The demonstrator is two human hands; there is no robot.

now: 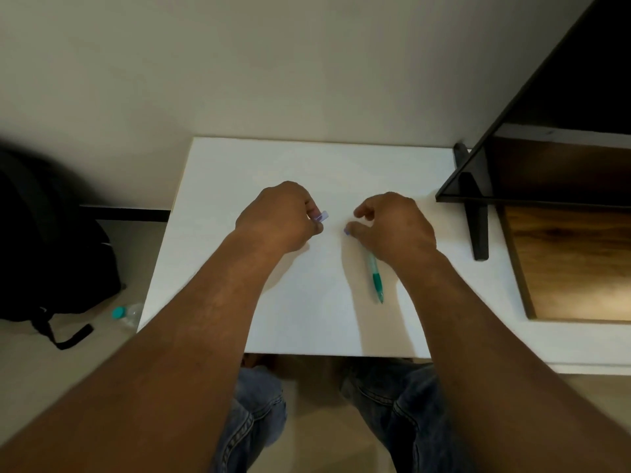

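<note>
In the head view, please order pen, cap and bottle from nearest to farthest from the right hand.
1. Pen, partly under the right hand.
2. Cap, pinched in the left hand.
3. Bottle, on the floor, far left.

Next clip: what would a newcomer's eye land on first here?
Two bare forearms reach over the white table and meet near its middle. The left hand pinches a small pale-violet clear piece, and the right hand holds a teal-gripped pen whose tip points back toward the person. A black backpack sits on the floor at the left.
</note>
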